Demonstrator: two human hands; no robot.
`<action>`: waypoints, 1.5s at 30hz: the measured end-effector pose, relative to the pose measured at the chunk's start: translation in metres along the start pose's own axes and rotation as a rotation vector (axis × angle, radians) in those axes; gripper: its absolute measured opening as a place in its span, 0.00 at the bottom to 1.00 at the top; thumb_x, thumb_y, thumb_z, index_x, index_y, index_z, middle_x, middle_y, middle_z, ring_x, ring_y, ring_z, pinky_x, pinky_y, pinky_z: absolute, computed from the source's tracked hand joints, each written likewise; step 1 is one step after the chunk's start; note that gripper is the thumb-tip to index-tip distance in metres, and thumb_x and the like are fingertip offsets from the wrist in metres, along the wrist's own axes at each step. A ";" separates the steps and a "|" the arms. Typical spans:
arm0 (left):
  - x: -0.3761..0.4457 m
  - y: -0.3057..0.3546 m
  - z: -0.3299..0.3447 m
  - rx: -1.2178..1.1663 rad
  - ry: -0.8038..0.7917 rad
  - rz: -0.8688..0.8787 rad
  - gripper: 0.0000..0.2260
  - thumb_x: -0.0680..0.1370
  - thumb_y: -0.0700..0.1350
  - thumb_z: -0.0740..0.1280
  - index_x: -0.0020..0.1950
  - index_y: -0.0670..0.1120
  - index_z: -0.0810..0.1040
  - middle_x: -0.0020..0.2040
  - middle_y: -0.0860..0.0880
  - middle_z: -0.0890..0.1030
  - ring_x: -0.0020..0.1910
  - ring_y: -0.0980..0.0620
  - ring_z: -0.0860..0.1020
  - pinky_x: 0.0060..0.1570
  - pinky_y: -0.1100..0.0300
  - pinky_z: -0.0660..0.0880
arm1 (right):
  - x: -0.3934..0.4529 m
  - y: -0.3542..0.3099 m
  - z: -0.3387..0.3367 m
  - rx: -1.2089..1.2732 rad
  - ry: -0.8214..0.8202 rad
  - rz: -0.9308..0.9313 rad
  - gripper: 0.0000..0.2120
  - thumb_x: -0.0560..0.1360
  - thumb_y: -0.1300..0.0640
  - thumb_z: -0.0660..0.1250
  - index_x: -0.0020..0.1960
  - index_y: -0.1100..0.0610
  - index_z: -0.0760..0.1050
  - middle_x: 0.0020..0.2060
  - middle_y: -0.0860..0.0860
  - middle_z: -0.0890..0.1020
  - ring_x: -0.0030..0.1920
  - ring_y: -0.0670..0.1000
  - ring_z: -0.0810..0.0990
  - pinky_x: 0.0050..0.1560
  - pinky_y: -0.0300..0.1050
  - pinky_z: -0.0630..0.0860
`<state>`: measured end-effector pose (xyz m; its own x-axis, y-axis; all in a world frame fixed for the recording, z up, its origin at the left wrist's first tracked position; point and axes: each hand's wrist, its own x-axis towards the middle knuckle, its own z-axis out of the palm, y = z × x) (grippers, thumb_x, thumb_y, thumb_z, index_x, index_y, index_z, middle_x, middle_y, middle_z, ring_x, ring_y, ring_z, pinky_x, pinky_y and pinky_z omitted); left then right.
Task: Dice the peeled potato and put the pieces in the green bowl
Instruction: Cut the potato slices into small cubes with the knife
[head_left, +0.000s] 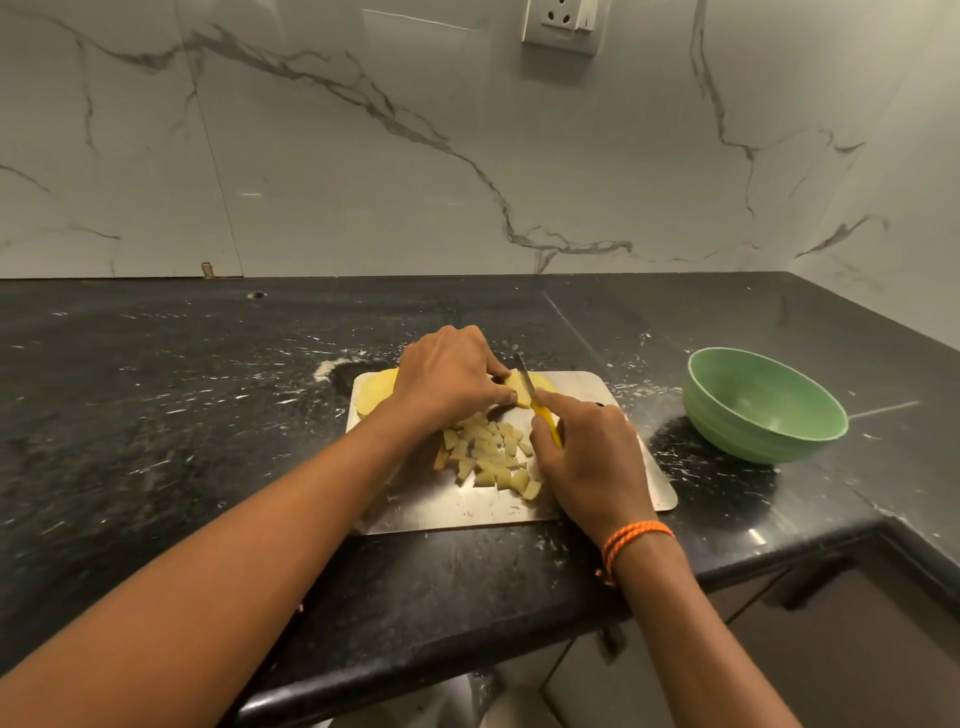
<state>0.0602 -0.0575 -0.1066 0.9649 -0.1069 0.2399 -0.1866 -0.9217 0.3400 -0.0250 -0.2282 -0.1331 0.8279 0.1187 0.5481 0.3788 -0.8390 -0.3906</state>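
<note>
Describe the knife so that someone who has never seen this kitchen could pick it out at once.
On the black speckled stone countertop lies a flat rectangular steel cutting board. Near its far edge, the right hand grips a small knife with a yellow handle, its short blade pressed into a strip of peeled potato. It is the only bright yellow thing there; the diced potato pieces beside it are paler.

— Left hand (447, 376)?
— Palm down, forearm stretched forward, fingers curled and pinching a potato piece (517, 388).
— Right hand (584, 457)?
— Gripping a yellow-handled knife (540, 410), index finger extended along it; orange thread band (631, 540) on the wrist.
</note>
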 end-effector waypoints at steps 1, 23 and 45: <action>0.000 0.000 0.000 -0.004 0.001 -0.002 0.20 0.74 0.65 0.77 0.61 0.58 0.87 0.52 0.54 0.88 0.41 0.53 0.79 0.40 0.57 0.77 | 0.005 0.000 0.004 -0.003 -0.012 -0.001 0.15 0.77 0.54 0.66 0.64 0.50 0.80 0.31 0.56 0.81 0.35 0.61 0.78 0.36 0.54 0.76; 0.000 0.006 0.005 0.008 0.015 -0.054 0.18 0.75 0.63 0.77 0.60 0.56 0.88 0.47 0.54 0.88 0.39 0.54 0.79 0.40 0.57 0.79 | -0.047 0.002 -0.031 0.006 -0.055 0.014 0.16 0.78 0.54 0.69 0.66 0.49 0.80 0.29 0.43 0.72 0.30 0.50 0.74 0.37 0.50 0.76; -0.005 0.008 0.005 0.008 0.093 -0.079 0.13 0.74 0.61 0.78 0.54 0.57 0.89 0.43 0.53 0.87 0.40 0.50 0.80 0.45 0.54 0.81 | 0.010 0.003 0.008 -0.006 -0.139 -0.022 0.17 0.78 0.53 0.66 0.67 0.50 0.80 0.35 0.56 0.83 0.37 0.60 0.80 0.40 0.53 0.78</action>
<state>0.0552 -0.0665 -0.1093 0.9552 0.0008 0.2959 -0.1088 -0.9290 0.3537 -0.0123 -0.2250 -0.1342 0.8692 0.2091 0.4481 0.3953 -0.8383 -0.3755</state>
